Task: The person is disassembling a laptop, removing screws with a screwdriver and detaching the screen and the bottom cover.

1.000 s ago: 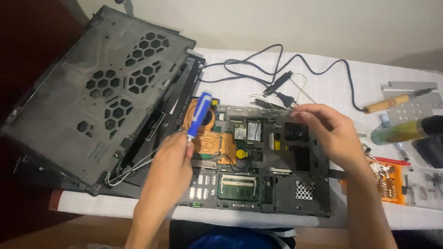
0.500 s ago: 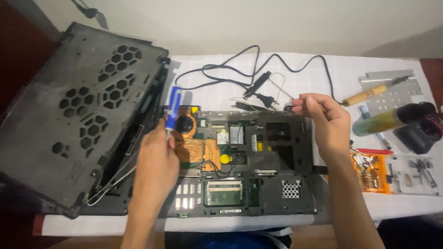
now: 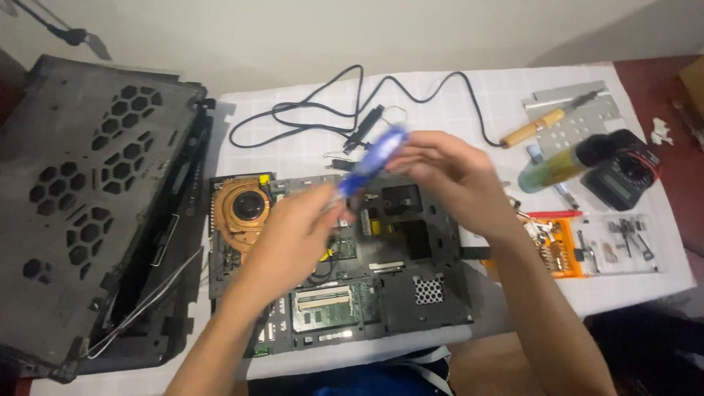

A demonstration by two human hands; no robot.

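One blue screwdriver (image 3: 372, 163), blurred, is up in the air over the opened laptop (image 3: 334, 260), held at both ends: the left hand (image 3: 293, 238) grips its lower end, the right hand (image 3: 444, 170) pinches its upper end. Below them lies one copper fan (image 3: 240, 207) at the laptop's left corner. One black perforated cover (image 3: 88, 198) leans at the left. One black cable (image 3: 345, 103) loops across the white cloth (image 3: 293, 150). To the right sit one wooden-handled iron (image 3: 534, 130), one green bottle (image 3: 551, 170) and one orange bit holder (image 3: 557, 242).

Screwdriver (image 3: 374, 167) above board (image 3: 411, 293); cover (image 3: 95, 198) left.
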